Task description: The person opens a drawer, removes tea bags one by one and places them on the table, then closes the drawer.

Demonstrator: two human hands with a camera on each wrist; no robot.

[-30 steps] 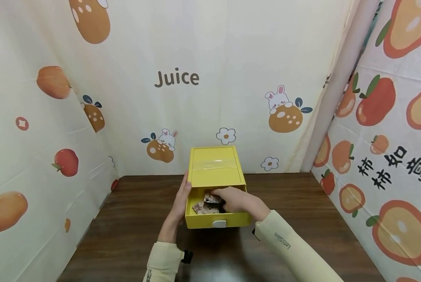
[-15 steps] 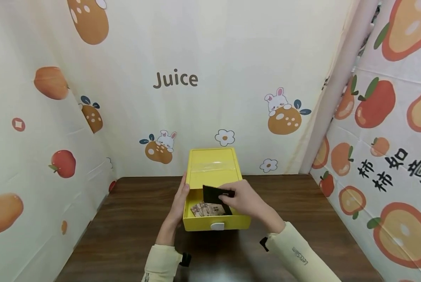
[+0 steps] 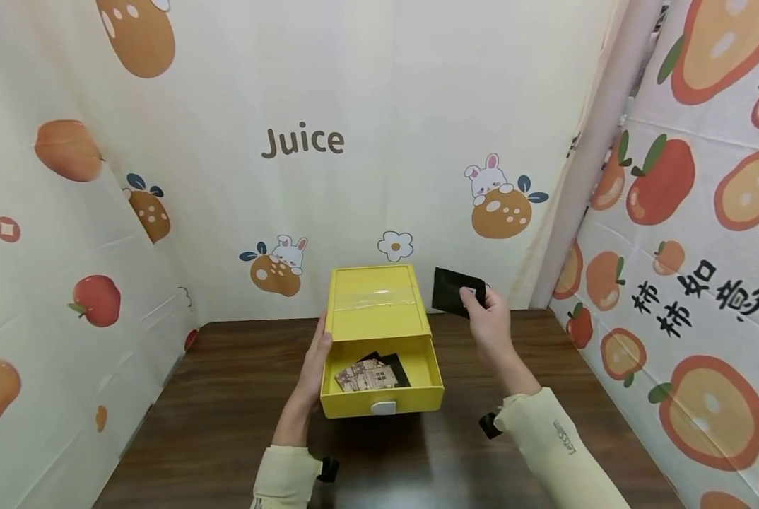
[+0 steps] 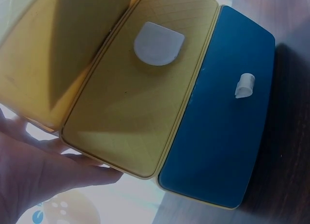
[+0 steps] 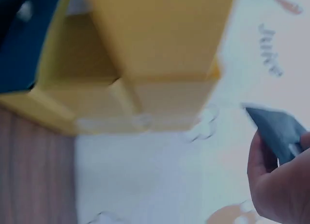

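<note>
My right hand (image 3: 490, 326), raised to the right of the yellow drawer box (image 3: 376, 322), pinches a flat black square packet (image 3: 451, 291) between thumb and fingers. A small pale mark shows by the thumb. The packet (image 5: 276, 124) is also at the edge of the right wrist view. Along the box's left side lies my left hand (image 3: 311, 364), its fingers extended against the wall. The pulled-out top drawer (image 3: 418, 401) holds patterned brown printed packets (image 3: 372, 375) lying on dark flat pieces (image 3: 397, 369).
Below the top drawer, the left wrist view shows a yellow drawer front (image 4: 126, 98) and a blue drawer front (image 4: 218, 107), both with white pulls. The box stands on a dark wooden table (image 3: 227, 396). Fruit-printed curtains (image 3: 227, 198) enclose the back and sides.
My right hand has lifted the black packet out of the drawer and carried it up and right, beyond the box. My left hand has stayed at the box's side.
</note>
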